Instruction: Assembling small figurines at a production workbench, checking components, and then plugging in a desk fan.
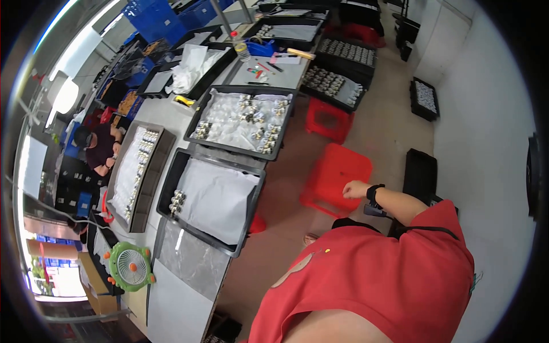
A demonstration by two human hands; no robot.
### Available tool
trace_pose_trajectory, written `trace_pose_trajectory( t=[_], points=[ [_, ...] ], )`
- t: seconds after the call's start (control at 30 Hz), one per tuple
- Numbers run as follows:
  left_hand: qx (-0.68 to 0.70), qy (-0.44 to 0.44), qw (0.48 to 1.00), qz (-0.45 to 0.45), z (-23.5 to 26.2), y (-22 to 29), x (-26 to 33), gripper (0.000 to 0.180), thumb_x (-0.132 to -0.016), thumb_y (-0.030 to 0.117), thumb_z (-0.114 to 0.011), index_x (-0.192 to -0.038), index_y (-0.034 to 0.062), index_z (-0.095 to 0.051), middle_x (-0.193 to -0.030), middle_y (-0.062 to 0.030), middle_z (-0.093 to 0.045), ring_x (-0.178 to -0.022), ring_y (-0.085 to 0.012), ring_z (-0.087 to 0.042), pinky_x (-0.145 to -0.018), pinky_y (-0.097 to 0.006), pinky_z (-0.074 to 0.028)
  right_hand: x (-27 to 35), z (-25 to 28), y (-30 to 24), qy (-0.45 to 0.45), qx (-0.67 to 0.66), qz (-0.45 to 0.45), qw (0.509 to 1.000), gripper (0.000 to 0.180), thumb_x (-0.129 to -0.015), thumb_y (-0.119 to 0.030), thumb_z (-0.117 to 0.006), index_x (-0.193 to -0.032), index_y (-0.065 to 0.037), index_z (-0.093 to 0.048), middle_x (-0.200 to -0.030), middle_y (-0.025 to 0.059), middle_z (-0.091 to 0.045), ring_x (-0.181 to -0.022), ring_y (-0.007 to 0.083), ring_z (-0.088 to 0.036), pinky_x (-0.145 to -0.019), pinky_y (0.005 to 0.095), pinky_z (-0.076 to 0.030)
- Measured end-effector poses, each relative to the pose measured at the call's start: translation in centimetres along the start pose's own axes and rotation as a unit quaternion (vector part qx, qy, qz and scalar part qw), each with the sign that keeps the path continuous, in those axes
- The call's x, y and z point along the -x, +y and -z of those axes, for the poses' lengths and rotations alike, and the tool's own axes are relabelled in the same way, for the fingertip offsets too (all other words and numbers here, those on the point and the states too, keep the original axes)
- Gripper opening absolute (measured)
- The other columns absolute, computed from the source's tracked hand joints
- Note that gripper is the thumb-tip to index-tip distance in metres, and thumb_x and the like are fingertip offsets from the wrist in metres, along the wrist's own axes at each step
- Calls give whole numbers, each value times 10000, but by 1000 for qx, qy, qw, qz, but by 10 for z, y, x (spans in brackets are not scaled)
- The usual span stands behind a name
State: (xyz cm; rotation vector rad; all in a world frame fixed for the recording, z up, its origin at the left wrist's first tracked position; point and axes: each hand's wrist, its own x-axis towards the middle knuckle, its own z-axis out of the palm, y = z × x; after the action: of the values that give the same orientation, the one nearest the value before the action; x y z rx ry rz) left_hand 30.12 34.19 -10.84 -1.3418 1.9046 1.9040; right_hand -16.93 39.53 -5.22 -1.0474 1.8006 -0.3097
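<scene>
My right hand (355,190) hangs in front of me with its fingers loosely curled, and I see nothing in it. A black band (373,195) circles that wrist. Behind the hand in the picture is a red plastic stool (338,166); whether they touch I cannot tell. My left hand is out of the picture. To the left, a black tray (220,197) lined with white sheet holds a small cluster of metal parts (177,202) at one side. Beyond it, another black tray (229,123) carries groups of similar metal parts on crumpled clear plastic.
A grey tray (140,177) with rows of parts stands by a green fan (131,267). Farther up the table are a bottle (240,50) and small tools. Beside it stand a second red stool (329,121) and stacked trays (334,86). A co-worker (102,146) sits across.
</scene>
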Motion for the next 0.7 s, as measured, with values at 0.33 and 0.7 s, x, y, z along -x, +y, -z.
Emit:
trace_pose_trajectory(
  t=[0.33, 0.7],
  points=[
    [-313, -176, 933, -3, -44, 62, -161, 653, -731, 544, -564, -1150, 44, -528, -1082, -185, -576, -1005, -327, -549, -866, -399, -418, 193, 28, 209, 316, -263, -182, 893, 136, -758, -148, -566, -798, -24, -608, -653, 47, -596, -590, 136, -572, -539, 279, -463],
    [2, -29, 986, -164, -215, 317, -285, 430, -775, 261, -626, -1118, 16, -541, -1003, -182, -608, -978, -232, -585, -813, -309, -459, 186, 95, 394, 130, -97, -215, 963, 208, -714, -265, -572, -701, -71, -647, -605, 74, -611, -564, 169, -591, -546, 318, -470]
  ],
)
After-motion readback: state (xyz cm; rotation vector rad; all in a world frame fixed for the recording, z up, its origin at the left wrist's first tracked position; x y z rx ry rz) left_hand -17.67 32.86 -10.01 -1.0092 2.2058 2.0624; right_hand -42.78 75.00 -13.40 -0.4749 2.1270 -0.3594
